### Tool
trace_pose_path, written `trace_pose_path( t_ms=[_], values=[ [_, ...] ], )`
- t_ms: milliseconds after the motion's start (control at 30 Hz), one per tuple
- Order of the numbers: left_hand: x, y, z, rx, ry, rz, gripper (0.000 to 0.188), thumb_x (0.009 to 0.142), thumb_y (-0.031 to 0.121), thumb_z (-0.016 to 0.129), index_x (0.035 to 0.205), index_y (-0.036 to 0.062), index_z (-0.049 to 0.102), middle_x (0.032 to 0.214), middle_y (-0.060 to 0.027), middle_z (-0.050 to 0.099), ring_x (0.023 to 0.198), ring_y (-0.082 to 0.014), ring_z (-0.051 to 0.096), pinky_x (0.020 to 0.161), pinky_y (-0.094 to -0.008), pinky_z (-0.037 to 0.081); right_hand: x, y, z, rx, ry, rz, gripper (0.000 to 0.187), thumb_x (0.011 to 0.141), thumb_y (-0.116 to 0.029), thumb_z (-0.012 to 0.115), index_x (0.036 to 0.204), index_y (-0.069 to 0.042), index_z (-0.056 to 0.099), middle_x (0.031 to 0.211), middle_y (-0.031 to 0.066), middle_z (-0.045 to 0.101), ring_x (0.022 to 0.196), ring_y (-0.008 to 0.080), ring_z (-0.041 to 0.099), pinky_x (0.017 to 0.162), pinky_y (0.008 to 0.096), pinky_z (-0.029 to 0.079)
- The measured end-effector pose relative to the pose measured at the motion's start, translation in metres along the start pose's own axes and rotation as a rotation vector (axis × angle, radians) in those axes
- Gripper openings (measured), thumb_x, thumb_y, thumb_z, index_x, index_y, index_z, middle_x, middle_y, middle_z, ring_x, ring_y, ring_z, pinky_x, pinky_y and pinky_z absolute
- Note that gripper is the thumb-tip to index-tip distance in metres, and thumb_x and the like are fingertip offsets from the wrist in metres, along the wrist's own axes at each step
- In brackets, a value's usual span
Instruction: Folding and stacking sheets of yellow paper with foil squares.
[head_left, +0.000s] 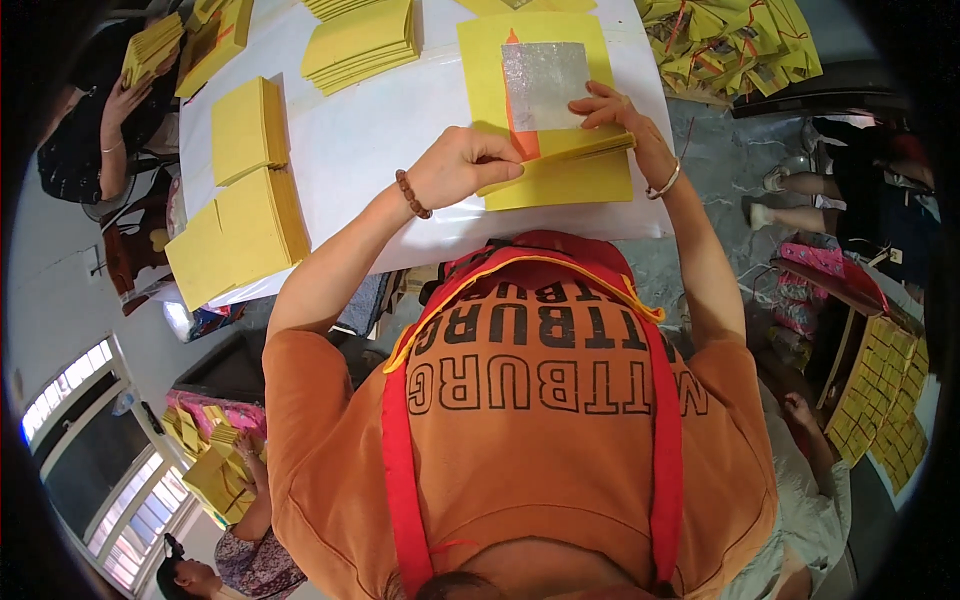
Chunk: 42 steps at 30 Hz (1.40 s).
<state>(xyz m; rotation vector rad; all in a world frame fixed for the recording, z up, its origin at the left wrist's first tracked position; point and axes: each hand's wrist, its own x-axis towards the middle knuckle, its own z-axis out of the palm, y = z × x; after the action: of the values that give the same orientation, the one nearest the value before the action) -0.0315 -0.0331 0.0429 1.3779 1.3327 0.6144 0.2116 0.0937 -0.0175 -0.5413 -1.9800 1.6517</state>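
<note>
A yellow paper sheet lies before me on the table, with a silver foil square and an orange-red strip on it. The sheet's near part is raised in a folded edge running slantwise across. At the left end of this fold, my left hand pinches the paper between thumb and fingers. My right hand has its fingers spread, fingertips at the foil's right edge. The fold's right end reaches that hand's palm; its thumb is hidden.
Stacks of yellow paper stand along the white table's left side, another stack farther back. Folded yellow pieces with red ties are heaped at the far right. People nearby handle yellow paper at the left and lower left.
</note>
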Motion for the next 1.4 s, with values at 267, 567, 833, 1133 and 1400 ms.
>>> trace_pose_path(
  t_ms=[267, 567, 833, 1133, 1400],
  values=[
    [0.009, -0.008, -0.008, -0.251, -0.109, -0.067, 0.016, 0.078, 0.013, 0.060, 0.080, -0.0011, 0.066, 0.066, -0.0018, 0.059, 0.058, -0.0072, 0.051, 0.053, -0.0224, 0.043, 0.000, -0.001, 0.003, -0.042, 0.026, 0.036, 0.059, 0.095, -0.046, 0.017, 0.097, -0.005, 0.060, 0.122, 0.0121, 0.054, 0.132, 0.0255, 0.025, 0.108, 0.0376, 0.018],
    [0.014, -0.009, -0.016, -0.480, -0.062, -0.154, 0.012, 0.080, 0.011, 0.060, 0.083, 0.0009, 0.066, 0.060, 0.0043, 0.051, 0.053, -0.0031, 0.038, 0.049, -0.0189, 0.031, -0.008, 0.018, -0.002, 0.011, 0.038, 0.051, 0.081, 0.082, -0.069, 0.029, 0.126, -0.005, 0.048, 0.141, 0.0117, 0.032, 0.133, 0.0242, 0.024, 0.107, 0.0379, 0.019],
    [0.014, -0.010, -0.013, -0.422, -0.078, -0.125, 0.013, 0.080, 0.012, 0.062, 0.084, 0.0001, 0.066, 0.060, 0.0041, 0.051, 0.054, -0.0030, 0.039, 0.050, -0.0194, 0.032, -0.004, 0.016, -0.008, 0.020, -0.039, 0.045, 0.100, 0.069, -0.081, 0.037, 0.135, -0.006, 0.036, 0.134, 0.0151, 0.042, 0.127, 0.0262, 0.036, 0.106, 0.0393, 0.023],
    [0.014, -0.006, -0.019, -0.390, -0.060, -0.184, 0.016, 0.080, 0.013, 0.060, 0.088, 0.0006, 0.065, 0.068, 0.0023, 0.057, 0.059, -0.0036, 0.045, 0.056, -0.0179, 0.036, -0.005, 0.008, -0.007, -0.075, -0.025, 0.025, 0.061, 0.077, -0.043, 0.067, 0.122, -0.004, 0.052, 0.141, 0.0107, 0.031, 0.132, 0.0213, 0.025, 0.106, 0.0364, 0.024],
    [-0.001, -0.017, -0.022, 0.682, 0.177, 0.528, 0.043, 0.076, 0.020, 0.064, 0.118, 0.0106, 0.055, 0.113, -0.0081, 0.056, 0.109, -0.0246, 0.048, 0.087, -0.0347, 0.039, -0.005, 0.003, 0.010, 0.277, 0.169, 0.257, 0.034, 0.078, 0.001, 0.058, 0.112, -0.004, 0.058, 0.122, 0.0085, 0.054, 0.121, 0.0238, 0.043, 0.100, 0.0364, 0.035]
  ],
)
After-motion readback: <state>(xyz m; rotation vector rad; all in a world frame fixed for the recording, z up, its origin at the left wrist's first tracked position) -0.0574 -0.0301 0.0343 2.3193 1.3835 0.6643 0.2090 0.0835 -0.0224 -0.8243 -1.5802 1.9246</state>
